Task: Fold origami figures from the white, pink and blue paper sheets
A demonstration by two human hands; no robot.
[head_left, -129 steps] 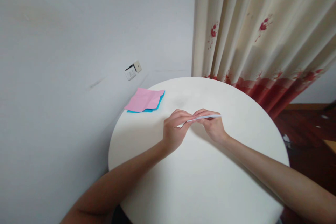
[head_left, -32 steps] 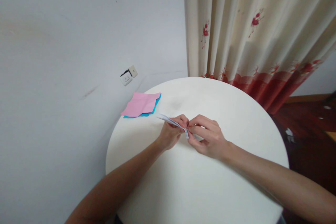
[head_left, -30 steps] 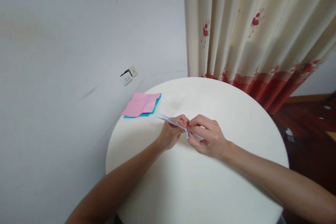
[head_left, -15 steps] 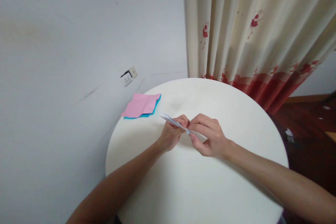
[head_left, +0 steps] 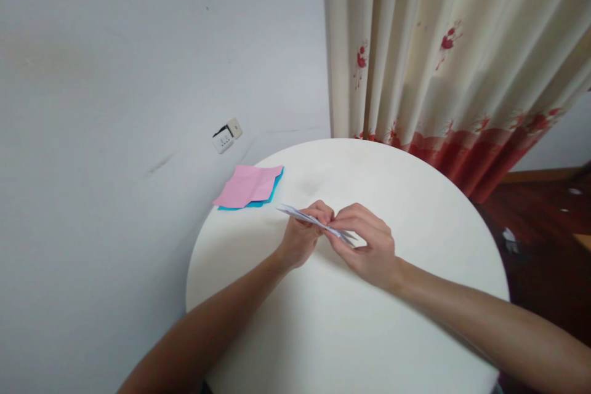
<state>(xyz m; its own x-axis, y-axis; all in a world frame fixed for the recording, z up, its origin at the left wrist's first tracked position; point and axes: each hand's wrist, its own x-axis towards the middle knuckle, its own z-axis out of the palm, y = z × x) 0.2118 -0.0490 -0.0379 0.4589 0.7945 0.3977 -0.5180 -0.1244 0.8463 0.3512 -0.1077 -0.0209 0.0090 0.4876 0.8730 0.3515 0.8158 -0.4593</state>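
Two bare hands meet over the middle of the round, cream-white counter [head_left: 351, 332], both pinching one thin, folded strip of white paper [head_left: 305, 218]. The left hand [head_left: 302, 237] is closed on the strip near its middle, thumb and fingertips pressed together, with the far end of the paper poking out past the knuckles toward the wall. The right hand [head_left: 367, 246] is closed on the near end, its fingers [head_left: 355, 215] curled over the top and the thumb underneath.

Compared with half a second ago, the right hand has slid a little outward along the strip, so more of the white edge now shows between and just below the two hands; a second ago that end was bunched tight against the fingertips. Four seconds back the strip lay nearly level and pointed right; now it slants from upper left to lower right, held just above the counter and not lying on it. That reads as a crease being run or flattened along the paper's length, though the fold itself is too small to make out.

Well apart, at the counter's far left edge, a creased pink paper sheet [head_left: 247, 186] lies on a blue paper sheet [head_left: 272, 189], untouched. A cream curtain with red flowers [head_left: 443, 55] hangs behind.
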